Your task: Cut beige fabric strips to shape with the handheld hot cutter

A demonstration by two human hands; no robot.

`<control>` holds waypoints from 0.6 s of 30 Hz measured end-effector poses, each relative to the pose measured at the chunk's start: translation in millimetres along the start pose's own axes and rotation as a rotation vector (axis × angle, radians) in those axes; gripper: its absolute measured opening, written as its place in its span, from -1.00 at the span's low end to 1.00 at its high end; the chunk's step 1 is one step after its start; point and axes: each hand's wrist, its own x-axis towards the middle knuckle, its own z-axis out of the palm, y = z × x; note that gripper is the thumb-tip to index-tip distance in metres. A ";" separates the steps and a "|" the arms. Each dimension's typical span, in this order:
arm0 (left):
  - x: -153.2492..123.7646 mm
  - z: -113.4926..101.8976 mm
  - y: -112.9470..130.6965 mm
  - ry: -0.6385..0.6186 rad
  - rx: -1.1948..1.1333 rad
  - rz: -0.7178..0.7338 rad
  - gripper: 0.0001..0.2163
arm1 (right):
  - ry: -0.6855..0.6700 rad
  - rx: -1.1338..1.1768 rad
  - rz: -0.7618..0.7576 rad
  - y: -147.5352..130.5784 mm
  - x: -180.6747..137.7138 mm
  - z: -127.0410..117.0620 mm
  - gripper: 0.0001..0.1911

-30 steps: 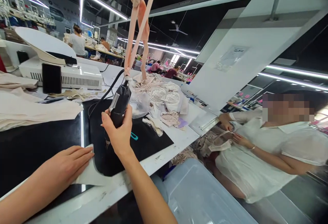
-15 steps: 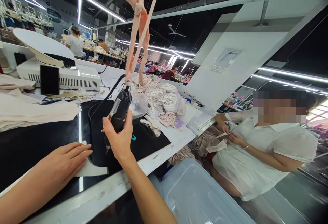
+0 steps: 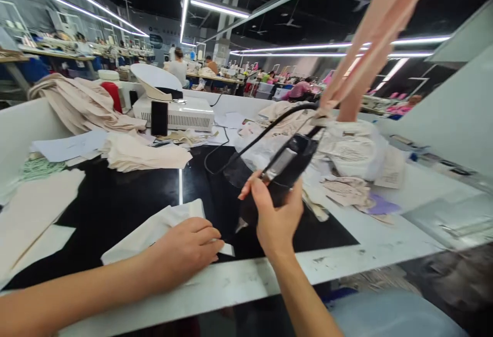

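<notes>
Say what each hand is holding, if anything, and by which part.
The right hand holds the black tool around the lower part of its body. The left hand lies on the white cloth; whether it grips cannot be told.

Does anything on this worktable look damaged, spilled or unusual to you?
Nothing looks spilled. The black handheld power tool in the right hand is tied at its top to long pink fabric strips, which looks improvised. The white table's near edge has dark scuff marks.

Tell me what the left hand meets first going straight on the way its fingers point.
Probably the black handheld tool, at its lower end, then the right hand gripping it. The left hand lies on pale fabric; blur leaves depth unclear.
</notes>
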 end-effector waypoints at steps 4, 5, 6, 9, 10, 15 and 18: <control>-0.4 5.1 2.6 0.026 -0.009 0.050 -0.86 | -0.008 0.024 -0.020 -4.2 -3.0 -7.8 -0.65; -0.4 5.3 3.1 0.008 -0.006 0.054 -0.85 | -0.012 0.024 -0.028 -5.7 -4.6 -8.8 -0.65; -0.2 5.2 3.4 -0.018 0.002 0.055 -0.85 | -0.017 0.024 -0.035 -7.0 -6.3 -9.4 -0.65; 0.2 4.1 3.5 -0.094 0.028 0.039 -0.84 | -0.027 0.032 -0.049 -9.9 -10.4 -9.4 -0.61; 0.1 3.7 3.4 -0.101 0.032 0.035 -0.83 | -0.029 0.038 -0.049 -10.4 -11.3 -9.0 -0.58; -0.8 2.2 3.7 -0.126 0.047 0.020 -0.80 | -0.020 0.046 -0.039 -11.1 -13.9 -7.2 -0.51; -0.8 1.8 4.1 -0.139 0.048 0.020 -0.81 | -0.007 0.046 -0.022 -10.3 -14.7 -7.6 -0.50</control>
